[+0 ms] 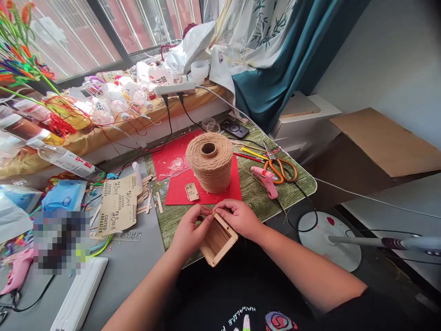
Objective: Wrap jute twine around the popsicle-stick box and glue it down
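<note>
A small open wooden box (224, 248) made of sticks tilts over the table's near edge. My left hand (193, 230) closes on its far left corner, thumb and index finger pinched together. On the far right side, my right hand (239, 217) grips the same box, its fingertips meeting the left ones at the far corner. Whether a small piece lies between the fingertips is too small to tell. Just beyond the hands, a large spool of twine (210, 163) stands on red sheets (172, 195), beside a small scrap of sandpaper (192, 191).
A pink glue gun (267, 180), orange-handled scissors (284, 169) and a phone (234, 129) lie right of the spool. Sandpaper sheets (117, 205) and wooden sticks (149, 201) are at left. Bottles crowd the windowsill (138, 131). A round white base (329, 239) stands at right.
</note>
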{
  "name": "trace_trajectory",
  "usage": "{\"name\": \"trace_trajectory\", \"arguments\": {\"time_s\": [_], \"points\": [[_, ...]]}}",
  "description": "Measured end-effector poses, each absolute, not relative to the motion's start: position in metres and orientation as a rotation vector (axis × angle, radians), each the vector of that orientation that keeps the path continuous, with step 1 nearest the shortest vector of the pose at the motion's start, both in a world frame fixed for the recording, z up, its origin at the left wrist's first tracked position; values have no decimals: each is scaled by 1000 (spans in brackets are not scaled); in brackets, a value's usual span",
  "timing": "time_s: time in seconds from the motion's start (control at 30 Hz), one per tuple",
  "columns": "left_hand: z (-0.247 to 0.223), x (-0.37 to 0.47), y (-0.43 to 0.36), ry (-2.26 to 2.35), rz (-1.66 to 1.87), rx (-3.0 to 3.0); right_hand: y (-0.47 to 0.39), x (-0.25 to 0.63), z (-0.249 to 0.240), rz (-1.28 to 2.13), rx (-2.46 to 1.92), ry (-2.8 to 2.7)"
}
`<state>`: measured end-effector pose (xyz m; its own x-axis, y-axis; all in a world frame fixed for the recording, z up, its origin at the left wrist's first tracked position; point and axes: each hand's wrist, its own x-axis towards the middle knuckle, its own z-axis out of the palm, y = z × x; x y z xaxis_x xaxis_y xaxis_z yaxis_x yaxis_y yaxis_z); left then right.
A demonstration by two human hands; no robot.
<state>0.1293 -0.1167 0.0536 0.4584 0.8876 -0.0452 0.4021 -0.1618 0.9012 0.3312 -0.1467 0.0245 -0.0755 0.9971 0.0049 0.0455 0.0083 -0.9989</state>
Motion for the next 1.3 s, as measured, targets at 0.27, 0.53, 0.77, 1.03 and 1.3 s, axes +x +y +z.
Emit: {"name": "trace_trajectory", "arguments": {"time_s": [0.27, 0.53, 0.77, 1.03, 1.3], "points": [[56, 133, -124, 1079, 662, 1663, -147, 327, 15, 1363, -1162, -1141], [46, 131, -131, 1082, 685, 1279, -129, 333, 15, 1443, -1184, -1175], [43, 115, -111, 868, 571, 1154, -120, 334, 8, 1363, -1300, -1231], [22, 108, -92, 772, 668, 1473, -121, 331, 6, 1330, -1379, -1239], [17, 106, -93, 776, 753, 1692, -120, 330, 9, 1308, -1408, -1248]]}}
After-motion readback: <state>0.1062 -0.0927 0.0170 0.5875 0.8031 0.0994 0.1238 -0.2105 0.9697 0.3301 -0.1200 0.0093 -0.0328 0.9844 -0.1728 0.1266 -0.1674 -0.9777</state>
